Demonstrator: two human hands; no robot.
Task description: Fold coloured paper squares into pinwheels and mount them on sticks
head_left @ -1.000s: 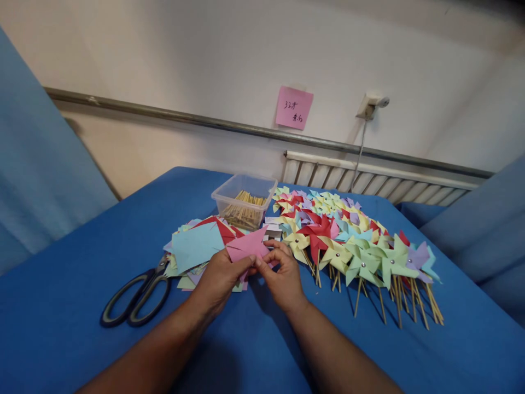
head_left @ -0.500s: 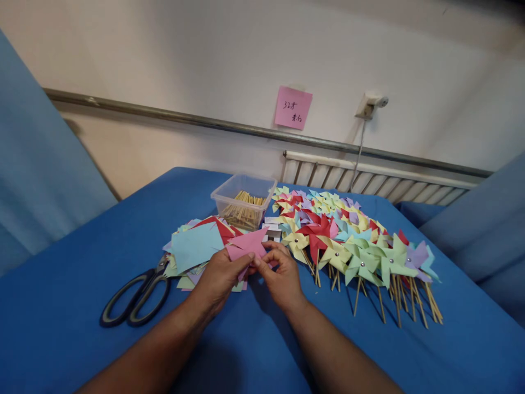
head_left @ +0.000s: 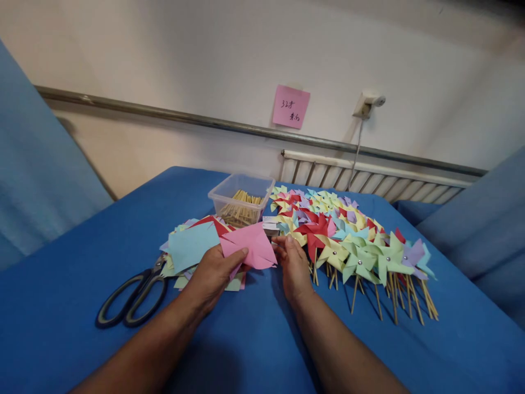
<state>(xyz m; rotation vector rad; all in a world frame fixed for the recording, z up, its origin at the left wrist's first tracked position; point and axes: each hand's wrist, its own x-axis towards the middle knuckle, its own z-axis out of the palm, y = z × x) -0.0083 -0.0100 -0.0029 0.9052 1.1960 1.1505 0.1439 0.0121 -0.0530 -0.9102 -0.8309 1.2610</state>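
Note:
My left hand [head_left: 213,271] pinches a pink paper square [head_left: 251,247] with cut flaps, thumb on top, and holds it just above the blue table [head_left: 102,230]. My right hand [head_left: 294,262] is beside the paper's right edge, fingers apart, touching or nearly touching it; I cannot tell which. Behind the left hand lies a loose stack of coloured paper squares [head_left: 192,243], light blue on top.
Black-handled scissors [head_left: 131,298] lie at the left. A clear plastic box of wooden sticks [head_left: 241,202] stands behind the papers. Several finished pinwheels on sticks [head_left: 353,241] cover the right side. A wall with a pink note [head_left: 290,106] is behind.
The pink paper has opened out flatter and shifted slightly right. My right hand has let go of its pinch at the paper's centre and moved to the right edge.

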